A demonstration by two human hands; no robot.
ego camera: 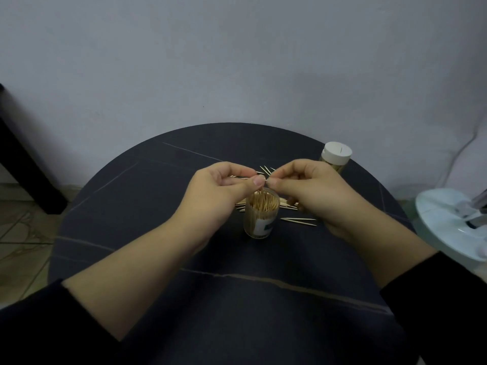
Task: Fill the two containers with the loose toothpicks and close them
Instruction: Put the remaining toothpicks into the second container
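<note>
Toothpicks [297,219] scattered, round dark table [131,206], grey wall [237,61].

round dark table [147,196], grey wall [237,61], white lamp base [442,219] at right, black furniture leg [29,164] at left

both forearms [147,262] reach forward and inward, bare below dark sleeves [39,325] pushed up towards the elbows; the left hand [224,191] and right hand [308,191] meet in the middle, wrists bent slightly inward; the left thumb [257,181] lies against its curled forefinger, nail towards the camera; the right thumb [272,182] and forefinger press tip to tip, almost touching the left thumb; the other fingers of each hand curl towards the palm; whether either pinch holds something thin is hard to tell.
</note>
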